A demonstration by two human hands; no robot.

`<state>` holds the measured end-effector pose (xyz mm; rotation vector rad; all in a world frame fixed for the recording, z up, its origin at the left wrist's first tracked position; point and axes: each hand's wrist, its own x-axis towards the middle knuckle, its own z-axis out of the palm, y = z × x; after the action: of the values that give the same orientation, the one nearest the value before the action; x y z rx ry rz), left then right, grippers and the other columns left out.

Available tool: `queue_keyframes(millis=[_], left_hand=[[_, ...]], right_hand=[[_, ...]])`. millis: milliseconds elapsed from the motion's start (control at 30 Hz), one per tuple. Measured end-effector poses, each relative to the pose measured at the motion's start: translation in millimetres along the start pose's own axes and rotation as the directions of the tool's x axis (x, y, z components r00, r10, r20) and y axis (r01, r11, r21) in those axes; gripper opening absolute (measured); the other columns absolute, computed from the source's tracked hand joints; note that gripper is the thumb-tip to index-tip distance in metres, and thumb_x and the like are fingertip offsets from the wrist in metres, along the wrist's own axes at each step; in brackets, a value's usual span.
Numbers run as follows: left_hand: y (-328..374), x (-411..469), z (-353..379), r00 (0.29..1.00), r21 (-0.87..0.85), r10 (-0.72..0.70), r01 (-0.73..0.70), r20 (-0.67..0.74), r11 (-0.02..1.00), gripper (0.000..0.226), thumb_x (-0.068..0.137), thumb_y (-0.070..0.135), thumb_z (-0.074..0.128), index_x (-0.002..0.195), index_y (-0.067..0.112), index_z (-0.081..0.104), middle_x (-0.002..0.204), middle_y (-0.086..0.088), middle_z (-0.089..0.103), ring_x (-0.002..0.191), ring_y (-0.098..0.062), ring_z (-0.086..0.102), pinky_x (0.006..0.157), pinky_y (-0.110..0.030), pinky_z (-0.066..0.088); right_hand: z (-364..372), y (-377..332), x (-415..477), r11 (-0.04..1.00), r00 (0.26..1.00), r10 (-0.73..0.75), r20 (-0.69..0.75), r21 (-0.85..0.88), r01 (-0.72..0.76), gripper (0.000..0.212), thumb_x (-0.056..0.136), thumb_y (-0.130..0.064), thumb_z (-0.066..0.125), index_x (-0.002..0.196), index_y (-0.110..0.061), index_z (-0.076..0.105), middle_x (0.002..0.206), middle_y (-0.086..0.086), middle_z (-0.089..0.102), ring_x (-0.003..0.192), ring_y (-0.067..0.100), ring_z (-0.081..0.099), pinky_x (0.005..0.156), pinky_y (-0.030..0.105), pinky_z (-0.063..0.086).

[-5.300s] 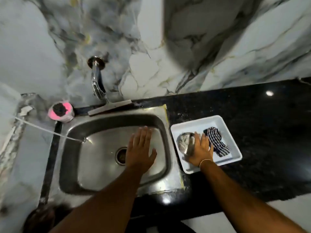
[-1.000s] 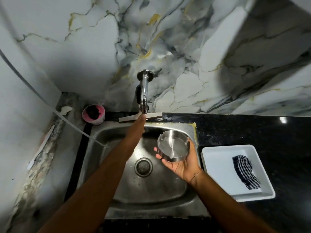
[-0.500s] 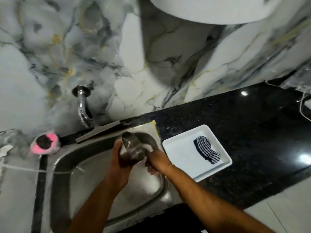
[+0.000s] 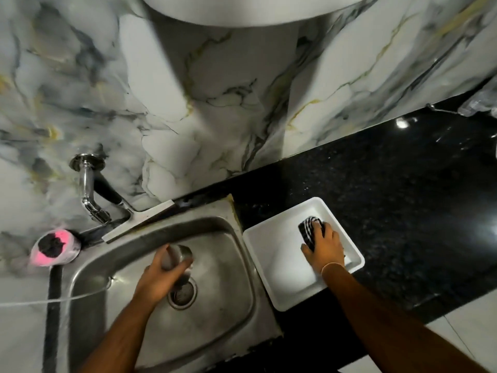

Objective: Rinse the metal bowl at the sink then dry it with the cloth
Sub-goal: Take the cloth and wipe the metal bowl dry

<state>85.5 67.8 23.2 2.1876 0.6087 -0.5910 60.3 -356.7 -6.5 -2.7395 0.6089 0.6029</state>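
The small metal bowl (image 4: 180,254) is held over the steel sink (image 4: 215,305), above the drain, with my left hand (image 4: 158,278) wrapped around it from below. My right hand (image 4: 324,244) rests on the black-and-white checked cloth (image 4: 308,229), which lies bunched in the far corner of the white tray (image 4: 279,265) on the black counter. Its fingers curl over the cloth, covering most of it. The chrome tap (image 4: 90,195) juts from the marble wall at the sink's back left; no water shows under it.
A pink tub with a dark scrubber (image 4: 55,246) sits left of the sink. A flat grey strip (image 4: 139,220) lies along the sink's back rim. The black granite counter (image 4: 390,197) stretches right. A thin white cord (image 4: 53,300) crosses the sink's left edge.
My right hand has left the bowl and moved right onto the cloth in the tray. My left hand now holds the bowl alone, lower over the drain.
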Motion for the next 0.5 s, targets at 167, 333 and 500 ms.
queue_keyframes(millis=[167,333,500], left_hand=[[8,-7,5,0.994,-0.362,-0.068,0.096,0.087,0.927,0.079,0.095,0.073,0.072,0.164,0.044,0.048,0.156,-0.002,0.063,0.116,-0.025,0.067,0.099,-0.041,0.053],[25,-17,-5,0.953,-0.697,-0.095,0.276,0.287,0.662,0.069,0.097,0.080,0.055,0.126,0.027,0.087,0.141,-0.017,0.079,0.125,-0.038,0.078,0.104,-0.052,0.056],[36,-25,-9,0.943,-0.745,-0.038,0.285,0.330,0.602,0.078,0.095,0.082,0.055,0.126,0.018,0.087,0.142,-0.025,0.076,0.117,-0.048,0.080,0.120,-0.067,0.045]], right_hand=[[5,8,24,0.931,0.994,0.014,-0.113,0.364,0.028,0.047,0.105,-0.018,0.069,0.150,-0.002,0.063,0.148,0.026,0.056,0.133,0.047,0.058,0.113,0.051,0.049],[-9,-4,26,-0.076,0.927,0.102,0.361,0.932,-0.354,0.045,0.112,-0.033,0.050,0.104,-0.001,0.081,0.091,0.018,0.077,0.087,0.042,0.080,0.073,0.040,0.065],[-33,-48,-8,0.098,0.929,-0.305,0.208,0.978,-0.186,0.038,0.102,-0.016,0.076,0.133,0.005,0.070,0.087,0.012,0.076,0.065,0.024,0.071,0.063,0.034,0.058]])
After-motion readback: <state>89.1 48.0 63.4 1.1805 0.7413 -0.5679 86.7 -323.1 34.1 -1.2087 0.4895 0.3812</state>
